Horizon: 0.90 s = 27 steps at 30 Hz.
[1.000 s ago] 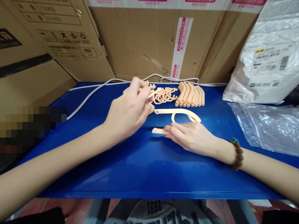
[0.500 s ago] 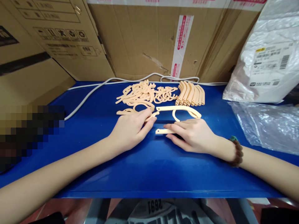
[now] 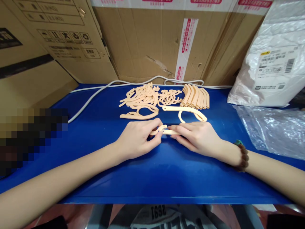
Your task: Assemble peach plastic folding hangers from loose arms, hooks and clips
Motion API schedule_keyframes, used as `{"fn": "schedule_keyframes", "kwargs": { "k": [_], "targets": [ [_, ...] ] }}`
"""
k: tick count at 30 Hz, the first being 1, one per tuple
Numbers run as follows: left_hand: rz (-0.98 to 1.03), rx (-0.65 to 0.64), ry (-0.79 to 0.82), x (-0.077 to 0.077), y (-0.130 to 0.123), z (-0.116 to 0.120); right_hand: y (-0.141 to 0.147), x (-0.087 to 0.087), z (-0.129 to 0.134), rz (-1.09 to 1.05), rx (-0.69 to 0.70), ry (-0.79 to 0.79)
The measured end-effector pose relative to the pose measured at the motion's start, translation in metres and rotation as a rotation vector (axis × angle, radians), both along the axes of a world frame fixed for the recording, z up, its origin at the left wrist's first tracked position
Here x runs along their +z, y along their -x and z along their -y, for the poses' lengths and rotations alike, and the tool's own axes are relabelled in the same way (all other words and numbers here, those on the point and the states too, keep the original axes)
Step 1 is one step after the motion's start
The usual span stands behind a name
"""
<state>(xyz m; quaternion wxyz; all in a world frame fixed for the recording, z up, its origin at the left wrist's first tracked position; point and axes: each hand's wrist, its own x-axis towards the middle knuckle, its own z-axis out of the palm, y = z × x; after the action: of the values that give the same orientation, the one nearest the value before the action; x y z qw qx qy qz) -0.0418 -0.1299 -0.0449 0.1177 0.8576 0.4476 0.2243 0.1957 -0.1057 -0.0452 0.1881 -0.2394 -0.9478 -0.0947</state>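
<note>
My left hand pinches a curved beige plastic hanger piece, whose tip pokes out between thumb and forefinger. Between the fingers of my right hand is a beige hanger arm, its narrow end pointing left. The ends of both pieces meet at my left fingertips, partly covered. Just beyond my right hand lie another long hanger arm and a curved hook piece. A looped, folded hanger assembly rests beyond my left hand.
Farther back are a heap of loose curved pieces, a smaller pile of hooks and a row of stacked hanger arms. A white cable runs behind them. Cardboard boxes, a white parcel bag and clear plastic border the blue table.
My left hand has moved from the folded assembly toward me with a curved piece. My right hand's arm has shifted slightly, and the two pieces' ends now meet.
</note>
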Motion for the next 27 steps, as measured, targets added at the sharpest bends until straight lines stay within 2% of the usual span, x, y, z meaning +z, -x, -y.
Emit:
{"fn": "schedule_keyframes", "kwargs": {
  "k": [4, 9, 14, 20, 27],
  "targets": [
    [-0.032, -0.081, 0.053, -0.0036, 0.002, -0.0014, 0.0001, 0.0013, 0.0001, 0.012, 0.002, -0.031],
    [-0.057, -0.056, 0.05, -0.0051, 0.0034, -0.0022, 0.0008, 0.0022, 0.0, 0.012, 0.013, -0.064],
    [-0.047, -0.097, 0.062, -0.0045, 0.0043, -0.0045, 0.0007, 0.0014, -0.0003, -0.003, 0.017, -0.071],
    [-0.09, -0.14, 0.009, -0.0032, 0.0058, -0.0049, -0.0004, 0.0008, 0.0009, 0.029, 0.024, -0.06],
    [-0.266, -0.138, -0.125, -0.0039, 0.0082, -0.0076, 0.0, 0.0031, 0.0004, 0.046, 0.016, -0.094]
  ]
}}
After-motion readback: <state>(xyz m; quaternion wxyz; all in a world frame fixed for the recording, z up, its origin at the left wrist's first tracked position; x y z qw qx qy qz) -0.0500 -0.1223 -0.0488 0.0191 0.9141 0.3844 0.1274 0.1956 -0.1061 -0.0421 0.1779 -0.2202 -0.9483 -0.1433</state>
